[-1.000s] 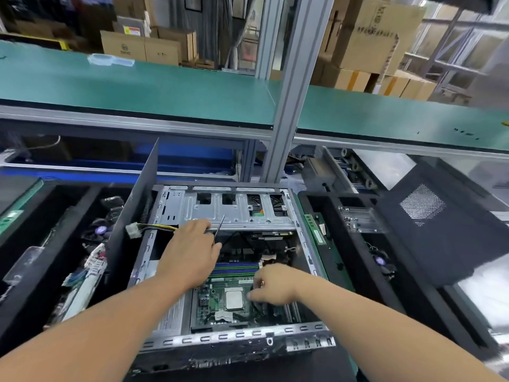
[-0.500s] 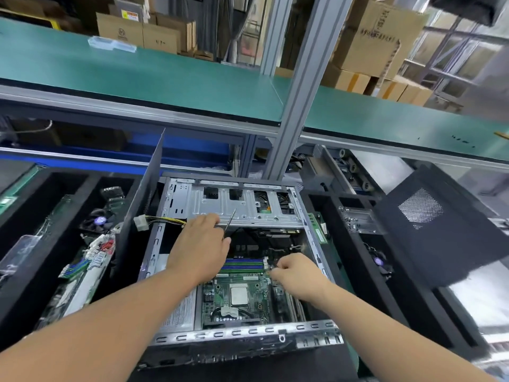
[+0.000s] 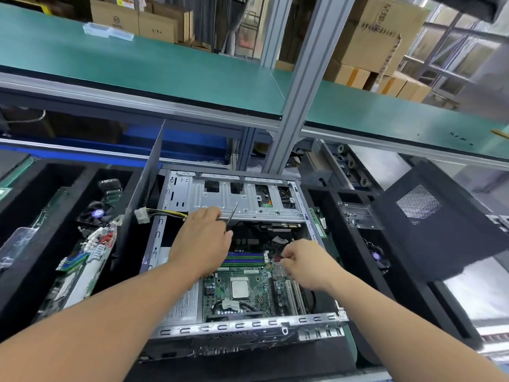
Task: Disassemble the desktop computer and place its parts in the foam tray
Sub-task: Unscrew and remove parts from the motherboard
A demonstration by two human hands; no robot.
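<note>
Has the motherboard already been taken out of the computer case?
No: the motherboard sits inside the computer case, with its bare processor and memory slots visible between both hands.

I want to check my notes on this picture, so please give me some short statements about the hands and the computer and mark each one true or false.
1. The left hand holds a thin metal tool. True.
2. The right hand rests on the green shelf. False: it is down inside the case, fingers pinched at a small part on the motherboard.
3. The motherboard is out of the case. False: it sits inside the case.
4. A fan lies in the foam tray at the left. True.
5. The CPU is covered by a heatsink. False: its metal top is bare.
</note>
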